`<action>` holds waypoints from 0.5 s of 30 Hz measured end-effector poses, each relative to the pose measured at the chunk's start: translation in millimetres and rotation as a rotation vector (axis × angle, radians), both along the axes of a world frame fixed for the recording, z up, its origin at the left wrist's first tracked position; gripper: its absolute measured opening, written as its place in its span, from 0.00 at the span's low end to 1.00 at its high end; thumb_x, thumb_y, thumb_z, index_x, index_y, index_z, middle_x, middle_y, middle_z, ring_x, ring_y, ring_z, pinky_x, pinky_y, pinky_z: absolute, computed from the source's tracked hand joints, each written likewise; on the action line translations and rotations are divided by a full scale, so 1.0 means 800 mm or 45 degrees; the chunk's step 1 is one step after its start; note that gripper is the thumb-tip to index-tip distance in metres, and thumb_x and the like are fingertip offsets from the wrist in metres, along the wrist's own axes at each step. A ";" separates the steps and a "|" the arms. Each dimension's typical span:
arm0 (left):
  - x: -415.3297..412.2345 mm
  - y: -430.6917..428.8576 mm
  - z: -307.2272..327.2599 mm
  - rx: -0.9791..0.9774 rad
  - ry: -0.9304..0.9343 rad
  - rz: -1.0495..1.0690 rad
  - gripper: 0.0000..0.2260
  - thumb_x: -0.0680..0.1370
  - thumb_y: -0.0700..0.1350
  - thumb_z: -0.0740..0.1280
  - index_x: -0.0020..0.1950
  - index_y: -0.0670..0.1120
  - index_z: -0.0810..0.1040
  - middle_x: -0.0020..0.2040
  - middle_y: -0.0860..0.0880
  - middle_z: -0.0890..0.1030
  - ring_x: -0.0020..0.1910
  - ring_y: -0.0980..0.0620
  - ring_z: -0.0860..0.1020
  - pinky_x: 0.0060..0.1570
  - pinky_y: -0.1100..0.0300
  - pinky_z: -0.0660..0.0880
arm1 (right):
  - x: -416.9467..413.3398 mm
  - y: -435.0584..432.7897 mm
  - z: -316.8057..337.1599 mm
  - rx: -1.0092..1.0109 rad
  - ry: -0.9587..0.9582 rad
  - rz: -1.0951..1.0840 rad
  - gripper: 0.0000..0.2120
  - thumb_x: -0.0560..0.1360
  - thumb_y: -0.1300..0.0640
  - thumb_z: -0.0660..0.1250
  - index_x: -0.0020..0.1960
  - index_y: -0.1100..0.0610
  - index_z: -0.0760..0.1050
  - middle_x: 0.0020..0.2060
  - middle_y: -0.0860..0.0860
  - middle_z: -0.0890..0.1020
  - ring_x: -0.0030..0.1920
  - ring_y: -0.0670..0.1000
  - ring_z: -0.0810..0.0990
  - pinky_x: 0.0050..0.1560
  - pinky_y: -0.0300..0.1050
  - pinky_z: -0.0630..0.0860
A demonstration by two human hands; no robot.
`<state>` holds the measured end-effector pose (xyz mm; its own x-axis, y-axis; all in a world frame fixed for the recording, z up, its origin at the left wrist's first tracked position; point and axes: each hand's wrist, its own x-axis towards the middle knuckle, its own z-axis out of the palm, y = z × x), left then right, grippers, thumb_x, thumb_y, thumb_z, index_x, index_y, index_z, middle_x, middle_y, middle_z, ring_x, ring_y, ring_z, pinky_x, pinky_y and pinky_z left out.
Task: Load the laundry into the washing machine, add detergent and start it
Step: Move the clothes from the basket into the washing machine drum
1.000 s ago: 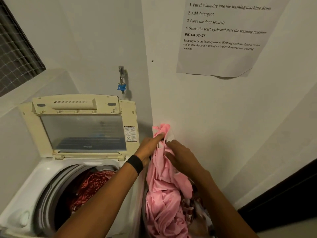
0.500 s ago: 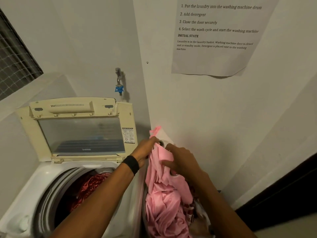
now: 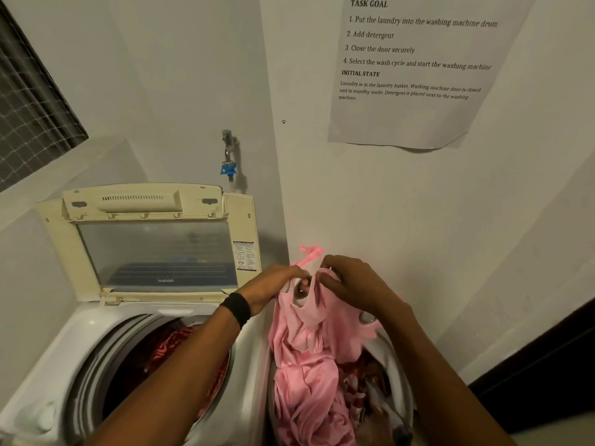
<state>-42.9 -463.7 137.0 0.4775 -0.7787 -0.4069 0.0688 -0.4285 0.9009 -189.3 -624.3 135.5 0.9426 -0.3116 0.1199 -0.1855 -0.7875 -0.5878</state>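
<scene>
Washing machine (image 3: 61,358), a white top-loader, stands in the corner at lower left with its cream lid (image 3: 154,249) tipped up against the wall. Red patterned clothes (image 3: 174,346) lie inside its drum. A printed paper sheet (image 3: 415,107) listing the task steps hangs on the wall at upper right. Just right of the machine sits a laundry basket (image 3: 394,365), and a pink garment (image 3: 306,371) rises out of it, lifted by its top edge while its lower folds trail down among other patterned clothes (image 3: 357,381) in the basket. The left hand (image 3: 273,288) clenches the garment's upper left edge, fingers curled round the cloth. The right hand (image 3: 354,281) pinches the upper right edge close beside it. A black wristband (image 3: 236,309) circles the left wrist. A metal tap (image 3: 228,156) with a blue fitting juts from the wall above the lid.
</scene>
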 end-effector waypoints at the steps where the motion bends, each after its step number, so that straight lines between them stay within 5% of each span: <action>1: -0.002 0.000 -0.001 0.000 -0.001 -0.018 0.19 0.78 0.56 0.71 0.59 0.43 0.85 0.56 0.43 0.86 0.57 0.44 0.84 0.66 0.47 0.75 | 0.004 0.001 -0.004 -0.011 0.012 -0.060 0.10 0.81 0.46 0.64 0.45 0.50 0.73 0.36 0.42 0.74 0.39 0.49 0.75 0.41 0.46 0.67; 6: -0.011 0.002 -0.006 0.003 0.072 -0.061 0.30 0.71 0.71 0.71 0.63 0.51 0.84 0.60 0.49 0.85 0.63 0.47 0.82 0.70 0.50 0.73 | 0.019 0.026 -0.017 -0.035 -0.018 -0.279 0.11 0.80 0.45 0.63 0.46 0.51 0.73 0.38 0.47 0.80 0.40 0.53 0.79 0.40 0.46 0.73; 8: -0.012 0.002 -0.008 -0.012 0.031 -0.082 0.26 0.70 0.63 0.76 0.61 0.48 0.84 0.58 0.47 0.86 0.62 0.45 0.82 0.71 0.47 0.73 | 0.023 0.032 -0.019 -0.017 -0.019 -0.307 0.11 0.80 0.47 0.63 0.54 0.54 0.75 0.45 0.51 0.84 0.45 0.55 0.82 0.46 0.50 0.78; 10: -0.012 0.003 -0.010 -0.054 0.056 -0.056 0.23 0.69 0.53 0.76 0.58 0.42 0.84 0.56 0.42 0.86 0.60 0.40 0.82 0.68 0.47 0.74 | 0.025 0.033 -0.024 0.066 -0.055 -0.310 0.09 0.81 0.46 0.62 0.52 0.51 0.73 0.46 0.51 0.84 0.46 0.55 0.82 0.47 0.51 0.78; 13: -0.007 0.003 -0.016 -0.080 0.097 0.073 0.13 0.72 0.46 0.71 0.51 0.39 0.83 0.45 0.46 0.87 0.48 0.46 0.85 0.50 0.59 0.79 | 0.019 0.021 -0.026 0.160 -0.004 -0.303 0.11 0.80 0.40 0.64 0.48 0.47 0.71 0.41 0.46 0.81 0.42 0.51 0.80 0.42 0.47 0.73; 15: -0.006 0.003 -0.015 -0.102 0.097 0.196 0.05 0.77 0.42 0.67 0.44 0.43 0.80 0.35 0.51 0.83 0.35 0.55 0.80 0.37 0.66 0.74 | 0.010 0.006 -0.025 0.139 0.159 -0.272 0.14 0.79 0.38 0.66 0.48 0.48 0.71 0.39 0.45 0.78 0.41 0.50 0.78 0.40 0.45 0.70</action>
<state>-47.3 -461.1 125.3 0.5634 -0.7305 -0.3860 0.1975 -0.3347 0.9214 -181.4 -619.5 115.7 0.8594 -0.5099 -0.0386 -0.4174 -0.6558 -0.6290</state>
